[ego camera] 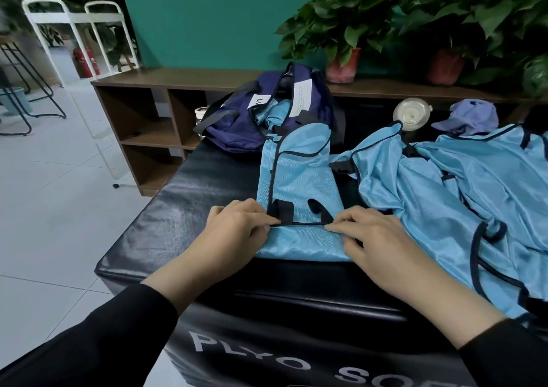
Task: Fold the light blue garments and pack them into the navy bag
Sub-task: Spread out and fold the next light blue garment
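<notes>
The left hand [237, 226] is at about 7 o'clock. Its fingers curl and pinch the dark edge of a light blue garment [296, 179] that lies long and narrow on the black counter [178, 208]. This garment sits in the middle, and its near end is turned over into a fold. The right hand [370, 235] is at about 5 o'clock and pinches the same edge on the other side.

So the step now looks like folding this one garment up small. Next, the hands likely need to keep the edge straight and fold or roll it up toward 12 o'clock.

The navy bag [237, 125] lies open at 12 o'clock, touching the far end of the garment, with some blue cloth already inside. More light blue garments [444, 185] lie in a messy pile at 3 o'clock, not folded yet.
</notes>
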